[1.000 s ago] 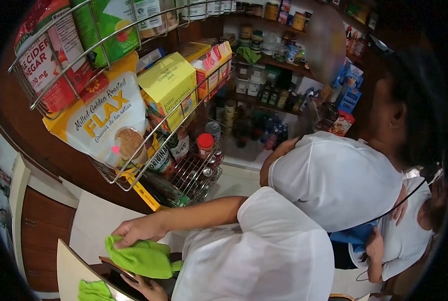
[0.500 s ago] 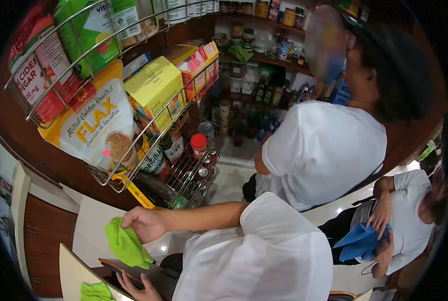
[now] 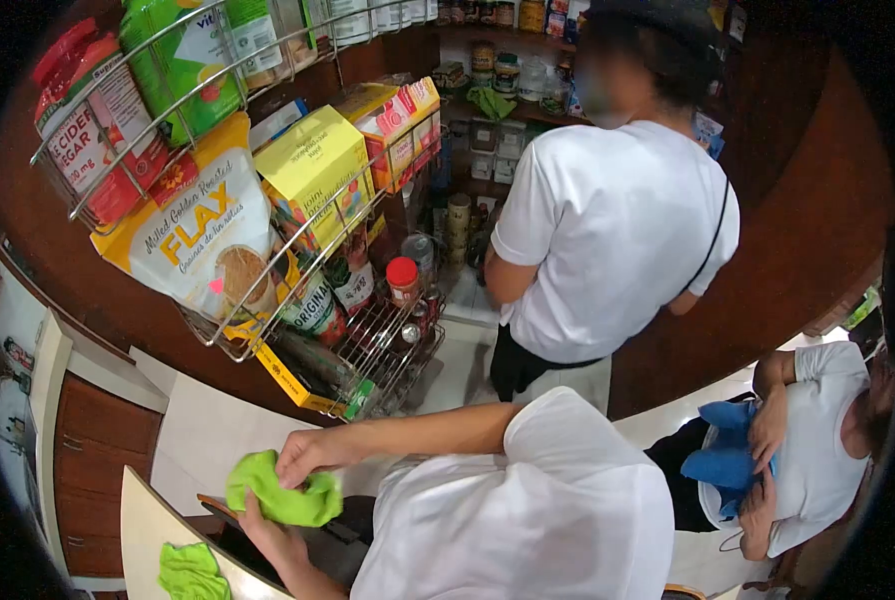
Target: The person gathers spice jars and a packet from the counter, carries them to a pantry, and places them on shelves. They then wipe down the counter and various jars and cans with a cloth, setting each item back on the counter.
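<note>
My right hand (image 3: pixel 315 455) is closed on the bunched upper part of a lime-green cloth (image 3: pixel 307 503). My left hand (image 3: pixel 267 530) grips the same cloth at its lower left side, its fingers partly hidden by the fabric. The cloth hangs crumpled between both hands, in front of my white shirt. Just below it is a pale tabletop (image 3: pixel 142 530), where a second lime-green cloth (image 3: pixel 192 573) lies crumpled. A dark, wood-rimmed piece (image 3: pixel 229 540), perhaps a chair, is partly hidden behind my left hand.
A wire pull-out rack (image 3: pixel 257 340) holds a flax bag (image 3: pixel 202 235), a yellow box (image 3: pixel 317 165) and a red-lidded jar (image 3: pixel 402 280). One person (image 3: pixel 612 240) stands at pantry shelves. Another person (image 3: pixel 817 440) at right holds a blue cloth (image 3: pixel 722 455).
My left hand has risen from the dark wood-rimmed piece and taken hold of the green cloth. My right hand has shifted right with it. The person at the shelves has straightened and turned.
</note>
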The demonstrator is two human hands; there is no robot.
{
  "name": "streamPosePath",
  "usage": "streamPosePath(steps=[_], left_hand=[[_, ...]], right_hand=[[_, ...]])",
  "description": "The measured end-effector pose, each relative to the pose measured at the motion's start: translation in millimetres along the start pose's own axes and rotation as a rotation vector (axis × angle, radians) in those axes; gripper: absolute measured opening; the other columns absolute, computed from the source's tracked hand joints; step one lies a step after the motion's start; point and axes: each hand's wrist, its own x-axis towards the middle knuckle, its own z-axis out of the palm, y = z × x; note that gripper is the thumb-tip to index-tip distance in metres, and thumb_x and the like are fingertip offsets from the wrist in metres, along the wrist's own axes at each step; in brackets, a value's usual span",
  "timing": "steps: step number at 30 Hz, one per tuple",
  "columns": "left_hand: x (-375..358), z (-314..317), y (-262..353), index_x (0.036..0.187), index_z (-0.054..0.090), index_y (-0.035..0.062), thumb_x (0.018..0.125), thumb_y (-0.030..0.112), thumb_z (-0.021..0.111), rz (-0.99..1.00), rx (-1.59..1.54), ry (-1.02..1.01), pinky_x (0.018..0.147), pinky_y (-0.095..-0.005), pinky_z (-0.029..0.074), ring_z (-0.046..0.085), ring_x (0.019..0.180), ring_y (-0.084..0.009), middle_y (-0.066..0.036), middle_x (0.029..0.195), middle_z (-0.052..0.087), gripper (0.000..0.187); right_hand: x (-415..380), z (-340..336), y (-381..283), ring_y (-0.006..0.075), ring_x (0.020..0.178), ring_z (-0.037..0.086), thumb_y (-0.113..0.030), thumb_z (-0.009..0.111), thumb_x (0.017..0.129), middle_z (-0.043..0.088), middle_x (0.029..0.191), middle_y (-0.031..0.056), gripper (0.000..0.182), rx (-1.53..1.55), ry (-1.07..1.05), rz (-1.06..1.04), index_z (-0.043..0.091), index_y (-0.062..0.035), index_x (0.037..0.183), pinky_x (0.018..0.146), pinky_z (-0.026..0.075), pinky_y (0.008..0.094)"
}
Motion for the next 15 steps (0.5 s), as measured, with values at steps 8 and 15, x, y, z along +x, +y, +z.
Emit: streamPosePath(steps=[8, 15], left_hand=[[-17, 8, -18, 0.129, 0.035, -0.0061, 0.095, 0.02, 0.048, 0.581, 0.358, 0.01, 0.089, -0.0335, 0.042, 0.05, 0.105, -0.0228, -0.017, 0.122, 0.049, 0.045], [-18, 27, -19, 0.124, 0.04, -0.0077, 0.096, 0.021, 0.046, 0.42, 0.549, -0.078, 0.083, -0.031, 0.043, 0.052, 0.095, -0.0197, -0.016, 0.113, 0.053, 0.041]], right_hand=[[-22, 3, 23, 0.0099, 0.079, 0.055, -0.033, 0.071, 0.076, 0.06, 0.09, 0.0046, 0.053, -0.111, 0.31, 0.346, 0.051, -0.0033, 0.115, 0.065, 0.043, 0.027], [-57, -22, 27, 0.007, 0.072, 0.054, -0.02, 0.058, 0.088, 0.062, 0.086, 0.0015, 0.03, -0.285, 0.342, 0.104, 0.057, 0.002, 0.109, 0.061, 0.045, 0.025]])
